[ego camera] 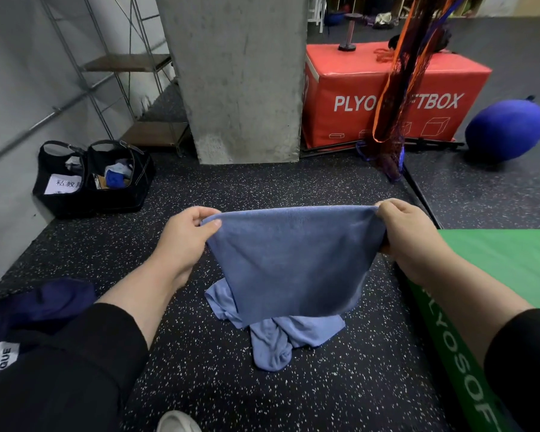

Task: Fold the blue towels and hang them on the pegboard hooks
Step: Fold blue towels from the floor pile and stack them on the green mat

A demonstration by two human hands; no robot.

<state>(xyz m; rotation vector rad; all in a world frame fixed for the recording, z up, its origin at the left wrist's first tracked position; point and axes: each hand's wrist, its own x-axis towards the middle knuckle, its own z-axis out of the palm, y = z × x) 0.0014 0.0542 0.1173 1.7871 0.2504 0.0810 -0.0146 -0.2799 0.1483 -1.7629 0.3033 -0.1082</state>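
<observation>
L hand (186, 241) & R hand (410, 238) pinch blue towel (293, 263) top corners (another towel (281, 335) crumpled on floor).

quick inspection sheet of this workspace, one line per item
surface: black speckled rubber floor.
job's things: blue towel held up, stretched between both hands; second blue towel crumpled on the floor below it; pegboard hooks not in view.
clutter: two black bags by the wall, holding papers and cloth.
hands: left hand pinches the held towel's left top corner; right hand grips its right top corner.
cables: nothing seen.
surroundings: concrete pillar, red plyo box, green plyo box, blue ball, metal shelf, hanging net.
</observation>
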